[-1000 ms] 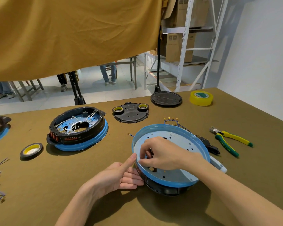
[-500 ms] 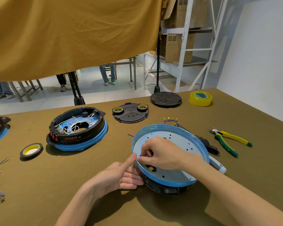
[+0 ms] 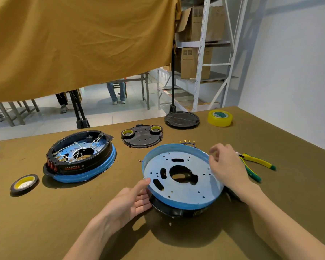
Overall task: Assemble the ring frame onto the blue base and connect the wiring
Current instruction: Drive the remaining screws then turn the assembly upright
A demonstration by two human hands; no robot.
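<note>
Right hand [image 3: 227, 166] off tilted blue base [image 3: 184, 200]

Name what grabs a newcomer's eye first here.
The blue base at centre front, tilted on a black ring frame, left hand touching its rim, right hand at its far edge. Left of it sits a wired assembly; yellow pliers lie right.
</note>
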